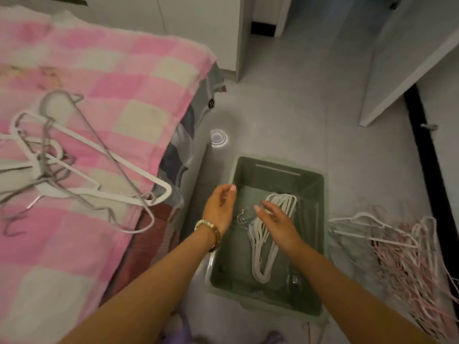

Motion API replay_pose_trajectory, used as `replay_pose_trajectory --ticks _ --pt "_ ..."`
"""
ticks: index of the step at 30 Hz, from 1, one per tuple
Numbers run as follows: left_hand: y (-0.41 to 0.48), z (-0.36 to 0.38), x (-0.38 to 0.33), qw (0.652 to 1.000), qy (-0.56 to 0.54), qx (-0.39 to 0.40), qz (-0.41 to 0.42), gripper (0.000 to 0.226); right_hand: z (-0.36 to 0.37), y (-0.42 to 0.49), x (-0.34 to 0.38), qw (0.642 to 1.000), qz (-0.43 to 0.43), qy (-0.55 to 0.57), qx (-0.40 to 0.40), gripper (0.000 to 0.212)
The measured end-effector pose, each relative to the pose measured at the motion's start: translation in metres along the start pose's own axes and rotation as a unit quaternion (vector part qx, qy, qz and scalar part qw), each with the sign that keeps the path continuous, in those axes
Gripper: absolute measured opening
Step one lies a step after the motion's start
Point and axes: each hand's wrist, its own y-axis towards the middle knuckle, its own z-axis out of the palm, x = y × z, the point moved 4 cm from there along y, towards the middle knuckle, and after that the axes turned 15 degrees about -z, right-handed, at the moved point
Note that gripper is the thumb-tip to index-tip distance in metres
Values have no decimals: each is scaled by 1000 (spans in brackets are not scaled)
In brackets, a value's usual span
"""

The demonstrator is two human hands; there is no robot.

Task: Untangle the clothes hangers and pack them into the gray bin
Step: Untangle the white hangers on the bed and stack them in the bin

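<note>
With both hands empty and fingers spread, left hand (219, 207) and right hand (275, 219) over the bin (314, 304), just above the white hangers (267, 247) lying inside: pat those flat, then fetch the tangled pile (64, 160) off the bed (119, 78).

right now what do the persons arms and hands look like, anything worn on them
Both forearms are bare, with no sleeves in view. The left hand has a beaded bracelet at the wrist, pale green beads on one side and brown ones on the other. The right hand shows no ring, watch or band. The nails look light, perhaps painted pale pink.
</note>
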Motion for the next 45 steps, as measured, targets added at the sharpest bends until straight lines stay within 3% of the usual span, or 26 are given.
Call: replay_pose_trajectory --ticks 5,8,14,19,23,26,29,34,45 --pt "-42 -128 -63 991 -3 -101 93 25 72 14 110 997 -61 -1 55 43" --pt "-48 -202 -72 982 20 -157 103 30 129 25 159 989 -105 2 107 40" --pt "-25 -309 -30 971 89 -221 18 40 216 59 194 978 -120 -40 166 50" --pt "1 -341 16 938 244 -226 -95 60 252 83 184 977 -108 -114 143 56" --pt "2 -349 15 943 208 -252 -61 47 274 86 189 959 -139 -173 176 36" --pt "-3 -360 13 952 128 -275 -38 42 272 87 205 959 -202 -145 139 16" --pt "-5 -371 7 958 36 -282 -44 44 265 86 232 959 -241 -72 130 19" --pt "-4 -391 -21 934 98 -340 -42 36 258 88 269 957 -255 -36 136 23" --pt "-14 -464 -20 949 -76 -305 -36 38 309 87 331 955 -255 -5 149 28"
